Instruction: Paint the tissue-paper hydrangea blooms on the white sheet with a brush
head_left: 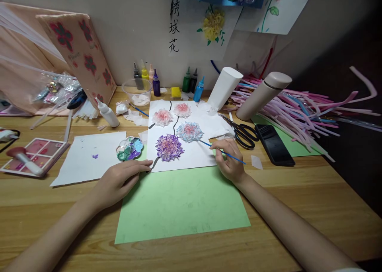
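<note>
My right hand (229, 160) grips a thin blue paintbrush (237, 158), its tip close to the lower right edge of a blue-tinted paper flower (190, 131). That flower is on a white sheet (197, 158), along with a purple flower (170, 148) and two pink ones (162, 117). Black stems are painted between them. At the sheet's lower left corner lies my left hand (123, 180), fingers stretched out and flat, fingertips by a dark stem. Just beyond those fingers a round flower-shaped palette (129, 148) holds green, blue and purple paint. Green paper (182, 208) lies underneath.
Black scissors (244, 135) and a phone (274, 144) lie to the right, near two tilted bottles (225, 89) and many pipe cleaners (298, 105). Paint bottles (156, 83) and a clear bowl (137, 91) line the back. A glue bottle (107, 113) stands left.
</note>
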Motion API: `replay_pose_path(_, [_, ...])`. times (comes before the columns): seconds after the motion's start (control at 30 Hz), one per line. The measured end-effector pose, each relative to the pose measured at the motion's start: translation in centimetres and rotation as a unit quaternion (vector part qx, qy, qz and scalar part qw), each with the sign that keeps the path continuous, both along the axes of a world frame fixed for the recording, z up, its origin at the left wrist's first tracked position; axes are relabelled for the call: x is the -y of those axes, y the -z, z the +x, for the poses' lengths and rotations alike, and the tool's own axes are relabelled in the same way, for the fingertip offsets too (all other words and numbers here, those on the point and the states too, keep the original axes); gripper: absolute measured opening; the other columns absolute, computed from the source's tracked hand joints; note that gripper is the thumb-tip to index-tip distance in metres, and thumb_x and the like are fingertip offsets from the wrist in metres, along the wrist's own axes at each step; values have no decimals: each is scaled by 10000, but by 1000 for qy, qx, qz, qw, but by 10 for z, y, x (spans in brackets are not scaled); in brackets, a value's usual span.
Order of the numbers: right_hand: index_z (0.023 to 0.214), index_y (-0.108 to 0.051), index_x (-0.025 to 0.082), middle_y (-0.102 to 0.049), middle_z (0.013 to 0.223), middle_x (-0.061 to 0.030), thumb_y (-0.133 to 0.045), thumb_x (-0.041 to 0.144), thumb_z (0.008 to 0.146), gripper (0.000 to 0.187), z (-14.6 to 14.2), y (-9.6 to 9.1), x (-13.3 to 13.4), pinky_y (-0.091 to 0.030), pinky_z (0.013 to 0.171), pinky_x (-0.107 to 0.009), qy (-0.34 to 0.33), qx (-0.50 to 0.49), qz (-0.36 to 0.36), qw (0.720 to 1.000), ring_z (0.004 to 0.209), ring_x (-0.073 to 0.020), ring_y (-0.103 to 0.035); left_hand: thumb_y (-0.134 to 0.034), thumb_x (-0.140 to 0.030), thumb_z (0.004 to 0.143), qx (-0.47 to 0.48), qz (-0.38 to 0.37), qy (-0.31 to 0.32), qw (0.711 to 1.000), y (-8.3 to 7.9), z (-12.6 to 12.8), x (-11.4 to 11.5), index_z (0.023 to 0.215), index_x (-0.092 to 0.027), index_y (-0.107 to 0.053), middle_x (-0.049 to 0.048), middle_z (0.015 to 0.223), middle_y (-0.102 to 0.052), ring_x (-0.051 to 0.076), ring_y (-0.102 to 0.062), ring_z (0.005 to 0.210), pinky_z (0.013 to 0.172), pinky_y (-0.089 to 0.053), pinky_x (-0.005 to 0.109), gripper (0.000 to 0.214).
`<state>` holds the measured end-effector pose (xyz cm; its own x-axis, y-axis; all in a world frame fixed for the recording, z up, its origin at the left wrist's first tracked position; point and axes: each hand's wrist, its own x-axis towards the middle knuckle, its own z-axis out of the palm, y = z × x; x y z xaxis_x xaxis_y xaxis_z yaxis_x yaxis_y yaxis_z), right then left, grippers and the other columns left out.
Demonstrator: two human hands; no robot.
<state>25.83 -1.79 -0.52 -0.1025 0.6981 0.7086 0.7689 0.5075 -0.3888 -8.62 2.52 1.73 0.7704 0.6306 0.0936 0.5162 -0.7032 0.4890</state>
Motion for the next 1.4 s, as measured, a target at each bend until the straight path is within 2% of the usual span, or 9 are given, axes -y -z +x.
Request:
replay_pose_path(0.23, [884,-557,238,-622,773,-24,-450,95,809,194,1,-1,2,-437,709,-370,1,2,15,1000,770,-204,-549,-341,-184,911,-3,-7,1,1000,-2,2,1,1127,-229,-596,27,1267,-586,176,-565,1132,944,-469,309,337])
replay_pose_path(0.57, [888,-570,238,-643,798,-29,-460,160,812,155,-5,3,8,-452,719,-400,-8,-76,48,996,772,-216,-598,-370,-100,851,15,10,12,1000,-2,3,4,1121,-225,-593,23,1253,-598,159,-588,1111,914,-488,300,372])
replay_pose_path(0.67, [869,-566,230,-638,815,-39,-465,167,822,128,-21,-4,10,-441,723,-408,-22,-123,35,992,781,-223,-597,-390,-75,837,15,12,17,1000,-2,3,7,1129,-220,-582,29,1269,-586,157,-574,1134,931,-475,301,378])
replay_pose_path(0.77, [861,-560,226,-627,828,-46,-451,161,837,129,-50,-20,9,-428,731,-405,-51,-152,-9,987,800,-225,-584,-408,-77,858,21,15,17,1000,-1,3,10,1170,-219,-549,43,1277,-580,164,-560,1154,942,-466,309,371])
replay_pose_path(0.9, [911,-547,235,-626,884,-50,-438,130,836,169,-98,-41,-10,-423,756,-400,-131,-80,-40,987,851,-224,-558,-414,-79,867,23,27,29,999,2,2,12,1182,-197,-539,81,1280,-572,191,-551,1167,945,-465,331,359])
replay_pose_path(1.03, [883,-529,238,-615,834,-35,-444,120,842,151,-135,-45,-38,-428,715,-361,-165,21,-104,981,828,-212,-532,-426,-61,847,20,35,33,999,4,0,12,1181,-187,-535,87,1303,-551,206,-542,1174,960,-453,341,374])
replay_pose_path(1.1, [859,-515,232,-602,805,-29,-447,109,840,142,-145,-41,-46,-429,691,-341,-174,52,-126,975,813,-206,-516,-431,-43,830,15,36,36,999,4,0,12,1182,-184,-528,80,1282,-567,210,-557,1148,942,-460,330,390])
replay_pose_path(1.27, [853,-490,223,-584,779,-29,-445,77,821,156,-152,-34,-49,-425,691,-337,-180,61,-82,978,787,-200,-495,-440,-30,807,9,35,44,998,4,-1,12,1183,-182,-518,78,1239,-587,217,-570,1114,919,-463,313,413])
replay_pose_path(1.4, [856,-513,227,-593,778,-28,-449,92,832,152,-150,-37,-47,-427,682,-335,-181,55,-100,977,790,-201,-508,-436,-44,827,11,33,38,999,4,-1,11,1174,-185,-527,75,1248,-585,208,-566,1121,932,-453,311,385])
